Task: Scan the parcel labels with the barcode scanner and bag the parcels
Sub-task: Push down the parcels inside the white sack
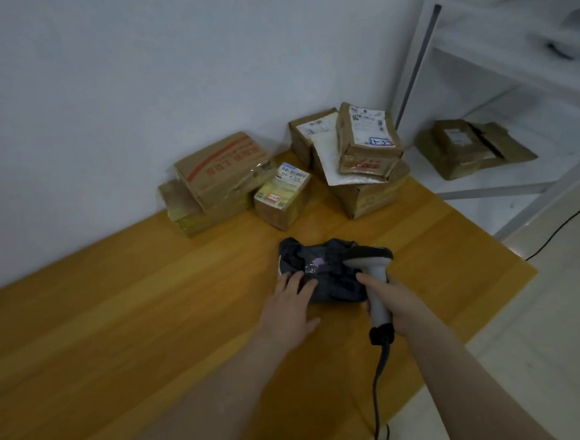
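Left hand [290, 311] lay flat, fingers straight, on dark bagged parcel [323, 272]; right hand [392, 302] gripped barcode scanner [371, 276] over it.

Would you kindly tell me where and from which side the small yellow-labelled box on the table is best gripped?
Probably from above, spanning it lengthwise: thumb on the near end face, fingers over the far end. The small box lies flat, label up; both ends look free, while the carton stack crowds its left side. The left hand, open on the dark parcel, could take it.
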